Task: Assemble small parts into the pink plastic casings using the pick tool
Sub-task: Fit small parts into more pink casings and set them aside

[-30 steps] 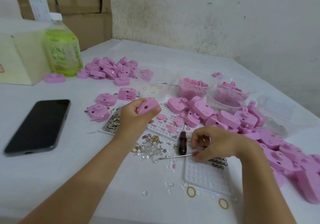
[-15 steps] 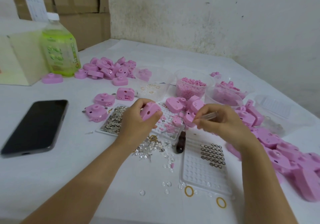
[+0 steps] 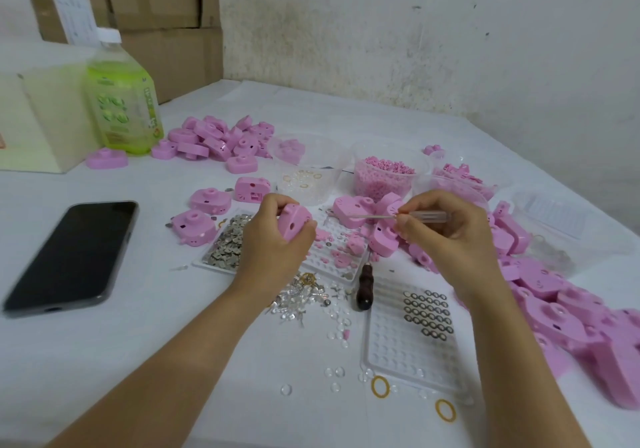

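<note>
Left hand [image 3: 273,240] grips a pink casing [image 3: 294,222] tilted hole-out, probably for easy access; right hand [image 3: 446,233] pinches the pick tool [image 3: 415,215], tip aimed its way, not touching.

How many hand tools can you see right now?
2: a clear-handled pick in the right hand; a dark-handled tool lying beside the ring tray. Others may be hidden.

both forearms reach forward, hands raised near each other. left hand [image 3: 273,240] curls round a pink casing [image 3: 295,224]; right hand [image 3: 450,240] pinches the pick tool [image 3: 424,215].
</note>
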